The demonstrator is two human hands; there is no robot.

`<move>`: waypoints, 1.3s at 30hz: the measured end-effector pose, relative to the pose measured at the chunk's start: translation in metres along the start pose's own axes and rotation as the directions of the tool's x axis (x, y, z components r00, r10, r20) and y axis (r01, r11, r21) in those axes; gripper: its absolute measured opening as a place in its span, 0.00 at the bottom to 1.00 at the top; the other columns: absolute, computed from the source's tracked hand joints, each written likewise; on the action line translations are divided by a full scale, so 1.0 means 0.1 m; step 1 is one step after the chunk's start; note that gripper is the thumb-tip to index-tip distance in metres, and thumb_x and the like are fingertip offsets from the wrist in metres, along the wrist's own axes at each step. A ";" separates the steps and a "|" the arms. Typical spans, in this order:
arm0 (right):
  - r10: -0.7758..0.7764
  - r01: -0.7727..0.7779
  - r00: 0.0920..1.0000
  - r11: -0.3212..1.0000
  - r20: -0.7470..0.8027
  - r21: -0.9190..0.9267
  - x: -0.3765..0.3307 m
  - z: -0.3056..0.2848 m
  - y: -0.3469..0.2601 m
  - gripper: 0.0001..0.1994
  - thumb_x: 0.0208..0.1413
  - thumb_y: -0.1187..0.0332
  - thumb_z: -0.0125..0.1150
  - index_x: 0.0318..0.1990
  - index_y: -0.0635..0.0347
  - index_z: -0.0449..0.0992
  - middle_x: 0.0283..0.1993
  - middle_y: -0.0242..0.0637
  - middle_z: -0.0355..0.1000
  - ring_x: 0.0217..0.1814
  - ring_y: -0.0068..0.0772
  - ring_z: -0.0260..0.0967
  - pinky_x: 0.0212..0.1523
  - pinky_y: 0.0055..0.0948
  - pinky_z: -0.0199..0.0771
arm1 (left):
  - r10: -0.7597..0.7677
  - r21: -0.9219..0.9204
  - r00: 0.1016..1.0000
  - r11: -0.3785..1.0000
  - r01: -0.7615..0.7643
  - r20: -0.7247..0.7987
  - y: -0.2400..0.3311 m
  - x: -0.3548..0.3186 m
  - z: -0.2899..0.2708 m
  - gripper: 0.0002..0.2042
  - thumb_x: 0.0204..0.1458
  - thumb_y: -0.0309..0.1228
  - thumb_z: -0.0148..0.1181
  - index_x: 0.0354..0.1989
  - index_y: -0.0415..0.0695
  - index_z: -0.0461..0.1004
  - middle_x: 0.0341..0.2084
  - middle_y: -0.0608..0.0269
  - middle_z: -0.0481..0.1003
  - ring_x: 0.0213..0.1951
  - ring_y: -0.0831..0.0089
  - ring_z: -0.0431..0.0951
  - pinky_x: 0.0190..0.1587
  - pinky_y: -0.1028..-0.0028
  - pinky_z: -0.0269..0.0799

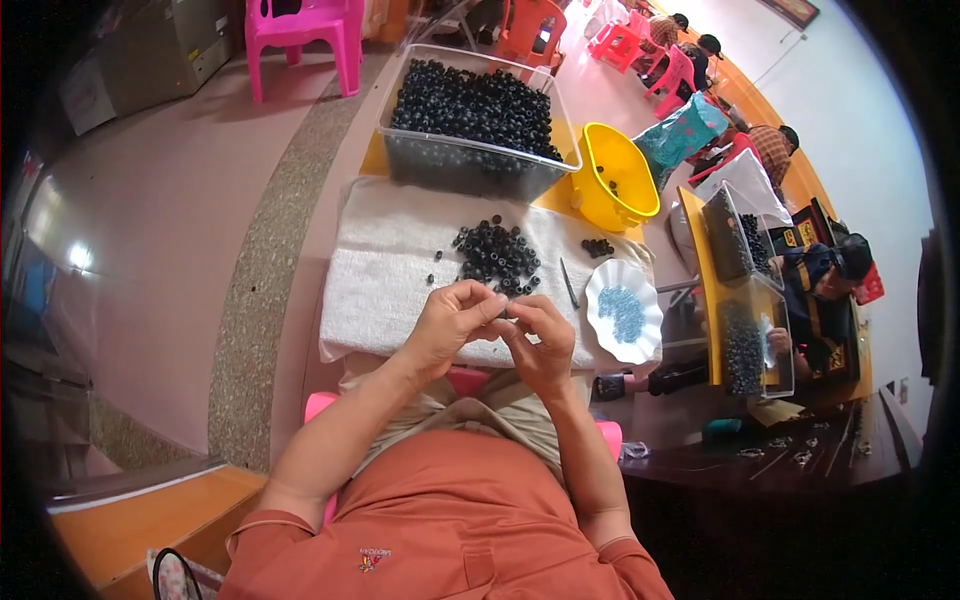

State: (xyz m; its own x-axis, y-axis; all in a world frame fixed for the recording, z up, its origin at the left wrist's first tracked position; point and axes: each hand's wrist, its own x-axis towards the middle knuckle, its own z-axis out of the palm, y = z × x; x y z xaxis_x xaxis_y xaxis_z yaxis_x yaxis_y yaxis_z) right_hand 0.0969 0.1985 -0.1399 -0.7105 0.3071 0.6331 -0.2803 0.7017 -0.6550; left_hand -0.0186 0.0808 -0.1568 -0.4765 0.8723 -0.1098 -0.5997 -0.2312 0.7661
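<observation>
My left hand (pixel 452 325) and my right hand (pixel 540 340) meet over the near edge of a white towel (pixel 375 270). Their fingertips pinch one small dark piece (pixel 504 311) between them; the fingers mostly cover it. Just beyond them lies a heap of small black ring-shaped parts (pixel 497 255), with a few loose ones to its left. A thin dark pointed tool (pixel 569 284) rests right of the heap. Beside it, a white scalloped dish (pixel 648 345) holds tiny pale-blue bits (pixel 620 314). A small cluster of black parts (pixel 598 247) sits behind the dish.
A clear plastic bin (pixel 470 172) full of black parts stands behind the towel. Right of it is a yellow basin (pixel 630 208) with a few parts inside. Another person (pixel 815 290) works at a yellow table on the right. A pink chair (pixel 305 30) stands far left.
</observation>
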 end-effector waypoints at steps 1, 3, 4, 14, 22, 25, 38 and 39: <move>0.014 -0.014 1.000 1.000 -0.001 -0.006 -0.01 0.00 0.01 0.14 0.46 0.81 0.69 0.42 0.63 0.76 0.36 0.38 0.73 0.27 0.21 0.66 0.26 0.19 0.67 | -0.007 -0.015 1.000 1.000 0.007 0.007 0.00 0.00 0.00 0.05 0.58 0.29 0.60 0.38 0.41 0.74 0.32 0.64 0.77 0.34 0.76 0.80 0.37 0.76 0.78; 0.028 -0.028 1.000 1.000 -0.002 -0.014 -0.02 -0.01 0.01 0.14 0.46 0.81 0.69 0.41 0.63 0.76 0.37 0.38 0.73 0.28 0.21 0.67 0.26 0.19 0.67 | -0.014 -0.032 1.000 0.999 0.015 0.016 0.01 -0.01 -0.01 0.05 0.57 0.28 0.61 0.37 0.41 0.74 0.32 0.64 0.77 0.34 0.75 0.80 0.38 0.75 0.78; 0.045 -0.045 0.999 0.999 0.011 -0.005 -0.01 -0.02 -0.01 0.13 0.47 0.81 0.68 0.42 0.64 0.76 0.38 0.40 0.73 0.29 0.25 0.70 0.27 0.20 0.70 | -0.032 -0.050 0.999 0.998 0.034 0.029 0.03 -0.01 -0.01 0.05 0.57 0.27 0.61 0.37 0.41 0.74 0.32 0.63 0.77 0.34 0.74 0.80 0.38 0.74 0.79; 0.045 -0.045 0.999 0.998 -0.008 -0.044 -0.08 -0.06 -0.04 0.13 0.46 0.80 0.69 0.40 0.63 0.76 0.38 0.41 0.72 0.30 0.28 0.73 0.28 0.22 0.74 | -0.056 -0.095 0.997 0.994 0.060 0.046 0.00 -0.01 0.03 0.04 0.56 0.25 0.60 0.37 0.39 0.74 0.33 0.60 0.77 0.35 0.72 0.80 0.41 0.71 0.79; -0.010 0.005 0.997 0.998 -0.075 -0.064 -0.10 0.00 0.02 0.12 0.47 0.81 0.68 0.41 0.64 0.77 0.38 0.42 0.73 0.28 0.28 0.73 0.24 0.23 0.74 | -0.068 -0.107 0.995 0.991 0.074 0.067 0.03 -0.02 0.03 0.05 0.56 0.24 0.59 0.40 0.39 0.74 0.33 0.61 0.77 0.36 0.73 0.79 0.42 0.71 0.79; 0.040 -0.043 0.997 0.998 -0.071 -0.046 -0.17 -0.01 0.03 0.14 0.46 0.81 0.68 0.42 0.64 0.76 0.37 0.42 0.73 0.31 0.29 0.73 0.27 0.22 0.73 | -0.057 -0.052 0.998 0.997 0.058 0.033 0.03 -0.02 0.05 0.04 0.56 0.25 0.60 0.38 0.40 0.75 0.32 0.64 0.77 0.33 0.76 0.78 0.41 0.73 0.78; 0.371 -0.367 0.925 0.821 -0.081 -0.437 -0.49 -1.30 0.10 0.12 0.48 0.80 0.64 0.41 0.60 0.77 0.39 0.42 0.75 0.34 0.40 0.75 0.34 0.31 0.75 | -0.077 0.005 0.995 0.997 0.078 -0.064 -0.06 0.00 0.05 0.05 0.52 0.26 0.65 0.35 0.42 0.76 0.29 0.67 0.76 0.29 0.80 0.75 0.37 0.78 0.76; 0.282 -0.274 0.956 0.771 -0.078 -0.575 -0.51 -1.38 0.17 0.12 0.48 0.79 0.64 0.42 0.60 0.77 0.39 0.43 0.75 0.36 0.43 0.75 0.36 0.33 0.75 | -0.075 0.017 0.995 0.997 0.076 -0.061 -0.07 0.00 0.05 0.05 0.52 0.26 0.65 0.35 0.42 0.76 0.29 0.67 0.76 0.29 0.80 0.75 0.37 0.78 0.76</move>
State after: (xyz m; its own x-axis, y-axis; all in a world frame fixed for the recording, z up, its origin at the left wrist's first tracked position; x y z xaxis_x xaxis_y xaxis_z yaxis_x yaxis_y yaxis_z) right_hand 0.2175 0.2835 -0.1264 -0.7081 0.5417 0.4529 0.3501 0.8264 -0.4411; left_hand -0.0112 0.0841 -0.1587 -0.4683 0.8594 -0.2050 -0.6233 -0.1569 0.7661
